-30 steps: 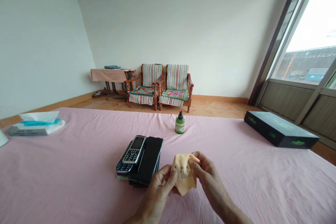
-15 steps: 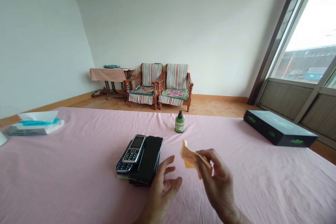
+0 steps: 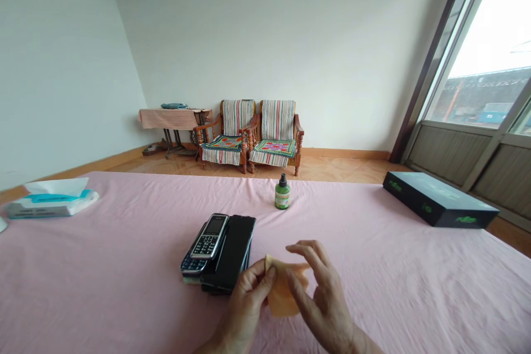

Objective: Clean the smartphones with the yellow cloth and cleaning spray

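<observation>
My left hand [image 3: 248, 300] is closed, its thumb and fingers pinching the upper left corner of a thin yellowish-tan cloth [image 3: 284, 296]. The cloth hangs partly unfolded between my two hands. My right hand [image 3: 326, 293] is at the cloth's right side with fingers apart. Its thumb lies over the cloth's edge, and I see no firm grip there. Just left of and behind my left hand is a stack of phones: a silver-and-black keypad phone [image 3: 210, 236] on top, another keypad phone [image 3: 193, 264] under it, and a black smartphone [image 3: 232, 254] alongside.
A green spray bottle [image 3: 282, 194] with a black cap stands upright beyond my hands. A tissue pack [image 3: 53, 204] lies at the far left, and a flat black box [image 3: 440, 199] at the right. Everything rests on a pink sheet [image 3: 124, 265]. Two wooden armchairs [image 3: 277, 121] stand behind.
The cloth has moved left and down and spread out. My left hand has gone from empty to pinching its corner. My right hand's fingers have parted from their pinch.
</observation>
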Action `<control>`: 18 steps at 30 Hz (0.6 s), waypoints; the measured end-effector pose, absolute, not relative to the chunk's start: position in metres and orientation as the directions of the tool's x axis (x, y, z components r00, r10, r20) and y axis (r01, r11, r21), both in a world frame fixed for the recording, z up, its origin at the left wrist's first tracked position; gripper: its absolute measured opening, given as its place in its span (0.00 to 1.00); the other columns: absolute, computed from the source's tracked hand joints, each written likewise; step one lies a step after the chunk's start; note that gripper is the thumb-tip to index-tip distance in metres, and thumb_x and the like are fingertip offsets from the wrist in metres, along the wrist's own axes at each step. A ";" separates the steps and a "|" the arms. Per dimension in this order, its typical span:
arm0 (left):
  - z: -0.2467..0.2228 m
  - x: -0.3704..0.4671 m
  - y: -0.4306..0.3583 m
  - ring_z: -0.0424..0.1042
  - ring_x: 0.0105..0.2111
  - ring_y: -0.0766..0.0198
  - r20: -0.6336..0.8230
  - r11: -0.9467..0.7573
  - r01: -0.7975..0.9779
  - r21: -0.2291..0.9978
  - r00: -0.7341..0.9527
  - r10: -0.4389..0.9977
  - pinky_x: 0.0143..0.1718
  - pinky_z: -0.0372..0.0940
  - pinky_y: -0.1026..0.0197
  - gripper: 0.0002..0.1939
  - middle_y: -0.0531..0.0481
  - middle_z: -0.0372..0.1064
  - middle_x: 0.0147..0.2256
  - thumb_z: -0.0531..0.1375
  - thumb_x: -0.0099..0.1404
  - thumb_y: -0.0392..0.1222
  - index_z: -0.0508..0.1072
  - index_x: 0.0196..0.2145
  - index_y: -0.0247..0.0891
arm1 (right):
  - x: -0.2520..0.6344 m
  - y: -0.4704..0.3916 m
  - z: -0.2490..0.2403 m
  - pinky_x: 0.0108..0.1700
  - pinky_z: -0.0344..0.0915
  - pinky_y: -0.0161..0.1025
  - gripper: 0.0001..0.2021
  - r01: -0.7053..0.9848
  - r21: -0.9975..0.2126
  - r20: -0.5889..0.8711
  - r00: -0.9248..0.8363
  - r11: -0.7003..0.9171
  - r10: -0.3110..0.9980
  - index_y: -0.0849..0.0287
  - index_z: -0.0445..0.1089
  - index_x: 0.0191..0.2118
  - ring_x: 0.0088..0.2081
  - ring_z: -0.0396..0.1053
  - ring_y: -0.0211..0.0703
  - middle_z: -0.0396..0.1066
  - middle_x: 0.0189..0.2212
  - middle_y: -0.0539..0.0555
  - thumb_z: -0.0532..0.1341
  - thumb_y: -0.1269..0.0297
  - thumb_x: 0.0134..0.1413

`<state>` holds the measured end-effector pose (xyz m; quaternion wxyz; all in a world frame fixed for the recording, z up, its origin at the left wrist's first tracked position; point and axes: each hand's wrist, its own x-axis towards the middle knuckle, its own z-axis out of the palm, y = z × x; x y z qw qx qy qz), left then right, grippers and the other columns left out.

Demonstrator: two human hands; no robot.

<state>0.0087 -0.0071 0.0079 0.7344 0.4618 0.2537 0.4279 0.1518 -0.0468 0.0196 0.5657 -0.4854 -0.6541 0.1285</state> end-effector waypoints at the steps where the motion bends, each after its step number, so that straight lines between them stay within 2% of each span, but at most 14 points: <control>1: 0.008 0.008 -0.007 0.71 0.32 0.60 0.037 0.193 -0.379 0.905 0.523 0.851 0.33 0.63 0.64 0.12 0.48 0.73 0.31 0.62 0.62 0.48 0.76 0.37 0.37 | 0.154 -0.044 0.016 0.46 0.64 0.42 0.14 0.439 -0.783 0.541 0.129 0.441 0.831 0.55 0.65 0.49 0.48 0.65 0.48 0.67 0.45 0.58 0.59 0.63 0.56; 3: 0.008 0.008 -0.006 0.71 0.34 0.58 0.067 0.153 -0.343 0.927 0.554 0.830 0.36 0.63 0.62 0.14 0.47 0.74 0.32 0.60 0.64 0.48 0.75 0.41 0.36 | 0.157 -0.037 0.009 0.43 0.65 0.41 0.21 0.301 -0.898 0.364 0.101 0.320 0.926 0.55 0.63 0.53 0.46 0.67 0.48 0.68 0.45 0.57 0.61 0.57 0.54; 5: 0.007 0.006 -0.004 0.71 0.35 0.58 0.086 0.097 -0.291 0.952 0.559 0.825 0.37 0.63 0.61 0.15 0.47 0.73 0.34 0.60 0.64 0.49 0.74 0.42 0.36 | 0.158 -0.033 0.006 0.36 0.64 0.37 0.19 0.175 -0.961 0.226 0.045 0.215 0.973 0.58 0.67 0.49 0.37 0.69 0.44 0.71 0.37 0.55 0.62 0.54 0.53; 7: 0.005 0.004 -0.001 0.70 0.36 0.57 0.105 0.027 -0.241 0.970 0.517 0.850 0.38 0.63 0.61 0.15 0.47 0.73 0.34 0.61 0.62 0.50 0.74 0.40 0.36 | 0.159 -0.030 0.004 0.34 0.62 0.35 0.16 0.070 -0.980 0.187 0.016 0.186 0.982 0.61 0.72 0.39 0.32 0.67 0.41 0.70 0.29 0.53 0.63 0.52 0.51; 9: 0.002 0.003 0.000 0.70 0.37 0.57 0.123 -0.031 -0.209 0.977 0.442 0.888 0.39 0.63 0.61 0.14 0.48 0.72 0.35 0.63 0.61 0.50 0.73 0.39 0.36 | 0.159 -0.028 0.005 0.32 0.61 0.34 0.15 -0.064 -0.981 0.180 0.024 0.181 0.983 0.63 0.72 0.32 0.30 0.65 0.39 0.69 0.26 0.52 0.64 0.52 0.50; 11: -0.001 0.002 0.001 0.69 0.40 0.56 0.135 -0.056 -0.211 0.976 0.381 0.915 0.41 0.64 0.60 0.15 0.47 0.70 0.38 0.63 0.61 0.49 0.71 0.41 0.38 | 0.159 -0.028 0.005 0.31 0.59 0.33 0.15 -0.214 -0.966 0.139 0.033 0.143 0.990 0.63 0.71 0.31 0.28 0.64 0.37 0.69 0.25 0.51 0.64 0.53 0.50; 13: -0.003 0.003 0.000 0.67 0.46 0.55 0.140 -0.042 -0.264 0.964 0.364 0.921 0.45 0.63 0.59 0.20 0.46 0.68 0.44 0.64 0.60 0.49 0.68 0.47 0.41 | 0.160 -0.028 0.005 0.30 0.58 0.33 0.14 -0.323 -0.942 0.085 0.024 0.088 0.996 0.62 0.70 0.30 0.26 0.63 0.35 0.68 0.24 0.50 0.64 0.54 0.51; 16: -0.003 0.006 -0.002 0.64 0.50 0.53 0.122 0.041 -0.359 0.932 0.417 0.901 0.49 0.60 0.57 0.26 0.45 0.66 0.50 0.65 0.59 0.49 0.65 0.53 0.43 | 0.160 -0.028 0.004 0.30 0.58 0.33 0.14 -0.386 -0.922 0.033 0.007 0.033 0.999 0.62 0.70 0.29 0.25 0.62 0.34 0.67 0.23 0.49 0.64 0.54 0.51; 18: -0.002 0.007 -0.002 0.67 0.44 0.56 0.081 0.102 -0.346 0.933 0.475 0.876 0.45 0.62 0.60 0.20 0.46 0.69 0.43 0.63 0.61 0.49 0.69 0.49 0.39 | 0.161 -0.027 0.002 0.29 0.58 0.33 0.15 -0.342 -0.939 0.023 0.025 0.030 0.999 0.62 0.70 0.28 0.24 0.62 0.34 0.68 0.23 0.50 0.64 0.53 0.50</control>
